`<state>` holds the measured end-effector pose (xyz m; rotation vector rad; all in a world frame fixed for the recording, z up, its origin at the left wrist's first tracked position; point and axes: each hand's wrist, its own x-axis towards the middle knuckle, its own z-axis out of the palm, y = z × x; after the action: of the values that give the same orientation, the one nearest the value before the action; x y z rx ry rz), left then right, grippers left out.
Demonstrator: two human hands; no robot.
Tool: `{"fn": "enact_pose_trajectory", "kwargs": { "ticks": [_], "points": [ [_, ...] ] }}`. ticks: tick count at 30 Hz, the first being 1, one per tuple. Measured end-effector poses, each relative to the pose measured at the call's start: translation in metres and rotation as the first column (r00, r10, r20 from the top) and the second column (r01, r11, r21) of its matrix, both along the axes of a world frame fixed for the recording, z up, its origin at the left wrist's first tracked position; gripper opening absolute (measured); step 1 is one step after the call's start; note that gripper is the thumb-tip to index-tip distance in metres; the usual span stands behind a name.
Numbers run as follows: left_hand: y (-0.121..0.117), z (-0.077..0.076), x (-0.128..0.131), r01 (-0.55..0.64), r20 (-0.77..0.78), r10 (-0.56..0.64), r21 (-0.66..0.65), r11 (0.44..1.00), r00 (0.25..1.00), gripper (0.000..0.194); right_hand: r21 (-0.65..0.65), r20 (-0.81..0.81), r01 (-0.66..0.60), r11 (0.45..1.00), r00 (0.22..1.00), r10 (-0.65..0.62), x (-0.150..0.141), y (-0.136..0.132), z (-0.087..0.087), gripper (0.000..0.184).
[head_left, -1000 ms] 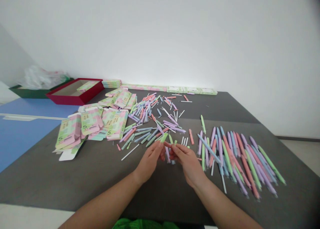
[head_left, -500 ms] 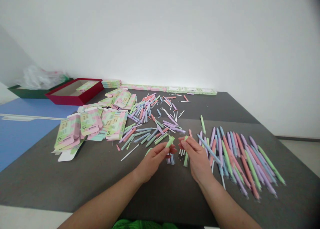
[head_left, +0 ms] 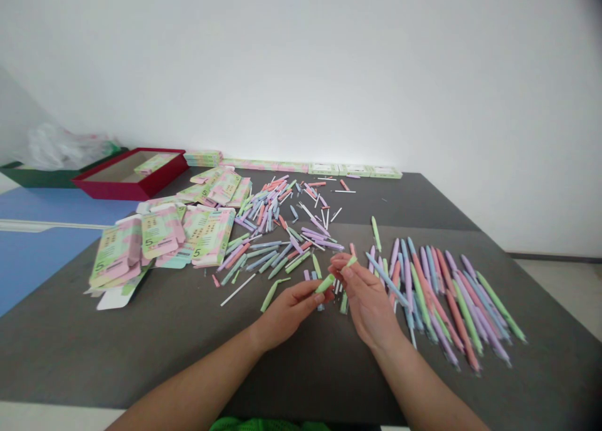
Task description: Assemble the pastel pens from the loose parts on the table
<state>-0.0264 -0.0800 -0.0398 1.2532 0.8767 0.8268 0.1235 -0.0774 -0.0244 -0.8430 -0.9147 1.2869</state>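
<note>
Over the middle of the dark table, my left hand (head_left: pixel 292 307) pinches a short light-green pen barrel piece (head_left: pixel 325 284) between thumb and fingers. Close beside it, my right hand (head_left: pixel 369 305) is closed on a smaller light-green pen part (head_left: pixel 352 261), partly covered by the fingers. The two parts are apart. Just left of my left hand lies a green pen piece with a clip (head_left: pixel 269 295). White refills (head_left: pixel 336 287) and several pen pieces show partly behind my hands. A row of assembled pastel pens (head_left: pixel 463 315) lies to the right of my right hand.
A heap of loose pen parts (head_left: pixel 268 205) spreads over the middle left of the table (head_left: pixel 188 349). Printed flat boxes (head_left: pixel 214 236) lie further left, near a red tray (head_left: pixel 155 179). Stacked boxes (head_left: pixel 324 168) line the wall. One green pen (head_left: pixel 375 233) lies apart.
My left hand has lowered slightly, tilting its green piece toward my right hand. The clipped green piece now shows beside it. The whole view has shifted a little.
</note>
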Motion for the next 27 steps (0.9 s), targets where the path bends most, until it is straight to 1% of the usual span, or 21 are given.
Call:
{"fn": "enact_pose_trajectory", "kwargs": {
  "ticks": [5, 12, 16, 18, 21, 24, 27],
  "points": [
    [0.000, 0.001, 0.001, 0.018, 0.000, -0.018, 0.020, 1.000, 1.000, 0.031, -0.016, 0.047, -0.044, 0.999, 0.998, 0.044, -0.001, -0.002, -0.001, 0.014],
    [0.001, 0.005, 0.001, 0.041, 0.003, -0.042, 0.084, 0.996, 0.999, 0.030, 0.017, 0.149, -0.133, 0.991, 0.980, 0.129, -0.002, -0.001, -0.002, 0.016],
    [0.000, 0.008, 0.001, 0.032, 0.014, -0.033, 0.066, 0.997, 0.999, 0.030, 0.064, 0.262, -0.208, 0.976, 0.947, 0.185, 0.002, -0.002, 0.001, 0.019],
    [0.001, 0.009, 0.001, 0.035, 0.014, -0.036, 0.049, 0.998, 0.999, 0.033, 0.096, 0.337, -0.222, 0.970, 0.924, 0.178, 0.004, -0.001, 0.003, 0.022],
    [0.001, 0.009, 0.000, 0.044, 0.006, -0.044, 0.052, 0.998, 0.999, 0.035, 0.148, 0.419, -0.208, 0.967, 0.899, 0.129, 0.006, 0.000, 0.004, 0.022],
    [0.002, 0.010, -0.002, 0.027, -0.010, -0.026, 0.069, 0.997, 1.000, 0.034, 0.164, 0.429, -0.178, 0.970, 0.899, 0.092, 0.007, 0.001, 0.002, 0.028],
    [0.002, 0.011, -0.002, -0.002, -0.015, 0.003, 0.084, 0.996, 1.000, 0.032, 0.165, 0.435, -0.176, 0.971, 0.896, 0.088, 0.006, 0.001, -0.001, 0.033]
  ]
}}
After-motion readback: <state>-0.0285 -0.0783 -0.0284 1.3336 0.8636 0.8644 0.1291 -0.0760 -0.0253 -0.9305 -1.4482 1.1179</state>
